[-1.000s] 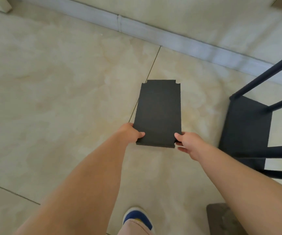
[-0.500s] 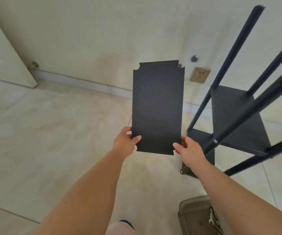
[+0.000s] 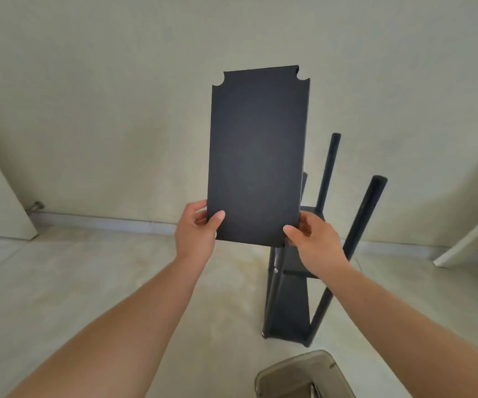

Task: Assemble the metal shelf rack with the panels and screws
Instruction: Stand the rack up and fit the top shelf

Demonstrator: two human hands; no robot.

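You are standing over a pale tiled floor (image 3: 59,282), with the partly built rack (image 3: 295,297) just right of your hands, its round matte black posts rising past your right forearm. You are holding the flat, dark, finely textured panel (image 3: 256,156) upright, long axis vertical, corners notched. Your left hand (image 3: 196,234) and right hand (image 3: 312,239) are pinching its lower corners; the right is nearer the rack.
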